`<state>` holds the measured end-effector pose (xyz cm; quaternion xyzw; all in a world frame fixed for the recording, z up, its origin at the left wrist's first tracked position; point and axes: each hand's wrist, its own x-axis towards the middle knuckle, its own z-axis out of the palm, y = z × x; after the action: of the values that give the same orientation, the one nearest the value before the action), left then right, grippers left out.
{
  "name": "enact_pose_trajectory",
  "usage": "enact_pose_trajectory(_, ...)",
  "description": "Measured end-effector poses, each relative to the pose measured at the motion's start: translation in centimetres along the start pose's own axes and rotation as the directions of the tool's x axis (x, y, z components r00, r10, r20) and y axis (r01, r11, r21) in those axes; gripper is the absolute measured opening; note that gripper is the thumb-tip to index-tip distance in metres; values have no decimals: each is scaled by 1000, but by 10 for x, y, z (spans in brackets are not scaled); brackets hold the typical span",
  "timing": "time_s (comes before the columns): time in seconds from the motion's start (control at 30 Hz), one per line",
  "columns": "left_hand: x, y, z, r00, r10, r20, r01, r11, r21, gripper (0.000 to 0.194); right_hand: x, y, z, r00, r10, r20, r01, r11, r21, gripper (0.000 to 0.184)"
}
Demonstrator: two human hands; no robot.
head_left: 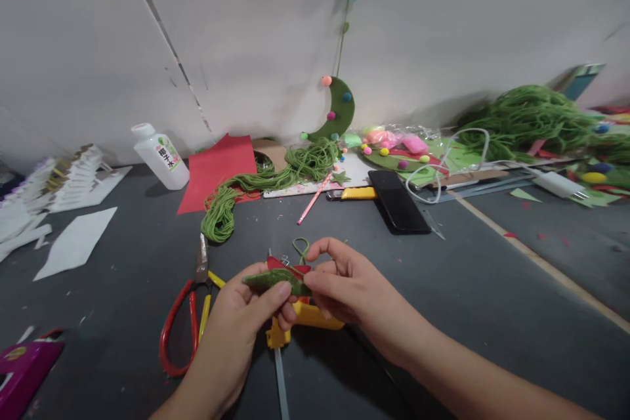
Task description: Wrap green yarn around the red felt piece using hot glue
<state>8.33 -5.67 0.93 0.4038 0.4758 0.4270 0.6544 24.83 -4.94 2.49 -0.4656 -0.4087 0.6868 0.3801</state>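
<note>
We hold our hands close together over a dark desk (467, 289): the left hand (246, 315) pinches a green felt piece (268, 279) between thumb and fingers, and the right hand (347, 285) grips its other end. A red piece (280, 265) shows just behind it. Below our hands lies a partly hidden yellow tool (319, 317); to the left, red-handled scissors (201, 269). Farther back are green yarn (219, 216), a black phone (398, 202) and a hanging green crescent (345, 108).

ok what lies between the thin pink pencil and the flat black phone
In the head view, a slim utility knife with a yellow body lies between the pencil and the phone.
</note>
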Motion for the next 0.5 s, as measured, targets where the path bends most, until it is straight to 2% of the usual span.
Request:
enact_pose_trajectory(0.1,1,-1,-2,1000,3,-17,-3,1000,-7,18,1,-1,-2,999,16,44,-14,999,-34,15)
enact_pose_trajectory(0.17,1,-2,-2,999,8,-32,-8,1000,-8,18,3,-1,-2,1000,1,25,1,996,-90,17)
enact_pose_trajectory(0.33,3,-4,-3,999,9,-46,-10,1000,-21,21,4,0,-1,984,-171,-41,152,945,-291,14)
enact_pose_trajectory(0.5,2,-6,-3,998,32,-59,-33,999,-7,19,2,0,0,960,-271,-73,214,876,-432,14)
